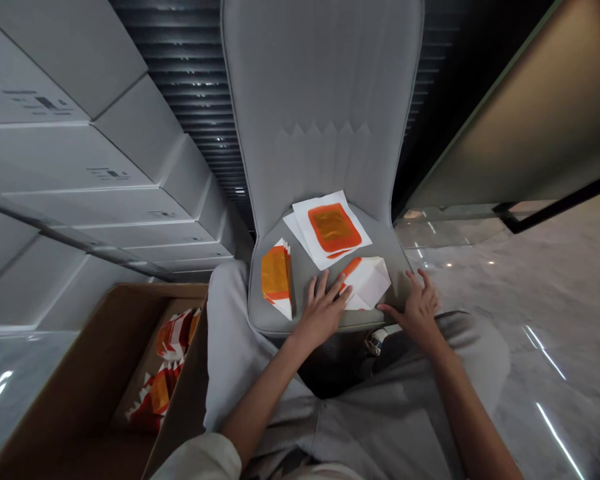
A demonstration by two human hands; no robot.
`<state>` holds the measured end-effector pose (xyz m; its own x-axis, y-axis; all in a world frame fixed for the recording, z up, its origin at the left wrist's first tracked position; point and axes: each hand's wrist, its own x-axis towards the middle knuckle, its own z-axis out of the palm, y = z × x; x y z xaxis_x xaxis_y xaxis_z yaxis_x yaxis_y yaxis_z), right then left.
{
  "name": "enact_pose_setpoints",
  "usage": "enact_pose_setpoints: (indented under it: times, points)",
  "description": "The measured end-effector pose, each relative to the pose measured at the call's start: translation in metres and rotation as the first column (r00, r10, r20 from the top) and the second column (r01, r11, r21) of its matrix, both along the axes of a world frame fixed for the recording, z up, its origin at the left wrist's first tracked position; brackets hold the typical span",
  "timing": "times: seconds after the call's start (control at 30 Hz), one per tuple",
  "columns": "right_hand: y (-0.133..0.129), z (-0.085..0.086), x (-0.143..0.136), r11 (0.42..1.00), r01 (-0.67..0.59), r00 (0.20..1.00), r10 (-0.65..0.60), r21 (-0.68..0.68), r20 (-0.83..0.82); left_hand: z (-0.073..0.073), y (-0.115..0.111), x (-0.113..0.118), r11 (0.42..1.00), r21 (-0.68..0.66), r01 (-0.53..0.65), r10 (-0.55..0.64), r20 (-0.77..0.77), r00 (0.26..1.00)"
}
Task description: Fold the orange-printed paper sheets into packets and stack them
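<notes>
A partly folded white and orange paper lies near the front edge of the grey chair seat. My left hand rests on its left side with fingers spread. At its right, my right hand is raised with fingers apart, the thumb close to the paper's lower right corner, holding nothing. Behind the folded paper are flat white sheets with an orange and gold square on top. A folded orange and white stack sits at the left of the seat.
The chair's tall backrest rises behind the seat. An open cardboard box at lower left holds several folded orange and red pieces. White boxes are piled at the left. A glass panel stands at the right.
</notes>
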<state>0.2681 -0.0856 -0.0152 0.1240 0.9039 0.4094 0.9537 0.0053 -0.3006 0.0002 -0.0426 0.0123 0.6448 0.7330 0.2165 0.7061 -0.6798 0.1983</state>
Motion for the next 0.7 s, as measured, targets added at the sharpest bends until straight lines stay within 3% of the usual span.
enact_pose_setpoints:
  times: [0.1, 0.2, 0.33, 0.47, 0.7]
  points:
    - [0.002, 0.001, 0.025, 0.981, -0.165, 0.985, 0.168, -0.103, 0.026, 0.001, 0.002, -0.005, 0.998, -0.021, 0.051, -0.051, -0.024, 0.998]
    - [0.005, 0.004, 0.040, 0.921, -0.339, 0.935, 0.353, -0.193, 0.038, -0.001, 0.004, -0.010, 0.996, -0.025, 0.083, -0.084, -0.030, 0.996]
    - [0.011, 0.009, 0.041, 0.858, -0.481, 0.873, 0.488, -0.180, -0.009, -0.003, 0.006, -0.015, 0.993, 0.001, 0.114, -0.114, -0.004, 0.993]
    - [0.013, 0.012, 0.035, 0.832, -0.536, 0.837, 0.546, -0.143, 0.038, -0.002, 0.004, -0.017, 0.987, 0.020, 0.158, -0.159, 0.029, 0.987]
    - [-0.001, 0.018, 0.030, 0.854, -0.497, 0.836, 0.519, -0.156, 0.179, 0.002, -0.004, -0.017, 0.985, 0.022, 0.172, -0.173, 0.167, 0.971]
